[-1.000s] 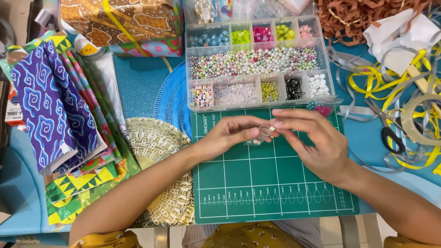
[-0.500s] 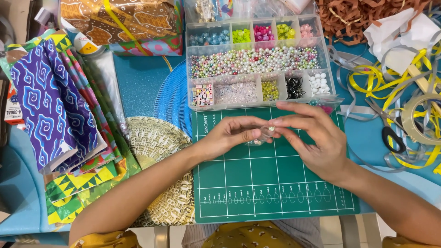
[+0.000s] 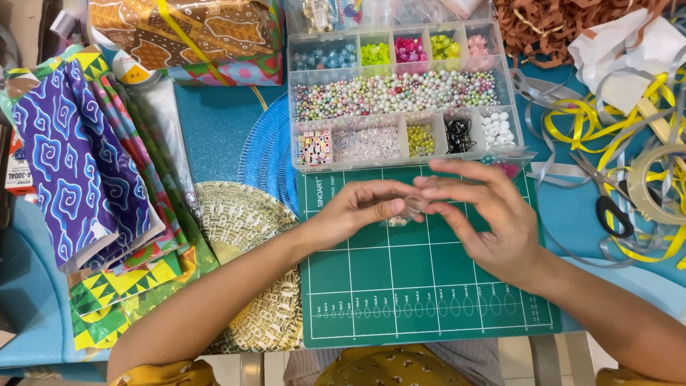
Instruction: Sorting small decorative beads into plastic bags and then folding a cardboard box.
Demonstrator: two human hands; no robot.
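A: Small pale beads [image 3: 397,221], a short cluster, apparently on a thread too fine to make out. They hang just under the fingertips, over the upper middle of the dark green gridded cutting mat [image 3: 429,286].

B: Hands?

A: Left hand [image 3: 361,211] pinched narrow, thumb and forefinger closed on the cluster's end. Right hand [image 3: 486,221] meets it fingertip to fingertip, forefinger and thumb nipped at the same spot, other fingers fanned wide above. What exactly the right one grips, cannot tell; too small.

B: Progress?

A: Judged early. Only a few beads gathered, no long strand on the mat. Most of the stringing looks left to do. No clasp or knot visible.

B: Supply?

A: Clear plastic compartment box [image 3: 400,161] just beyond the mat's top edge, lid open. Long middle tray full of pastel pearl beads [image 3: 393,93]; smaller cells hold white letter cubes [image 3: 314,146], black beads [image 3: 459,134], green and pink ones.

B: Surroundings?

A: Blue worktop [image 3: 214,129]. Woven gold round placemat [image 3: 246,271] left of the mat, folded patterned purple and green papers [image 3: 78,179] further left. Yellow and silver ribbons [image 3: 607,129], black-handled scissors [image 3: 611,211], a tape roll [image 3: 657,186] on the right.
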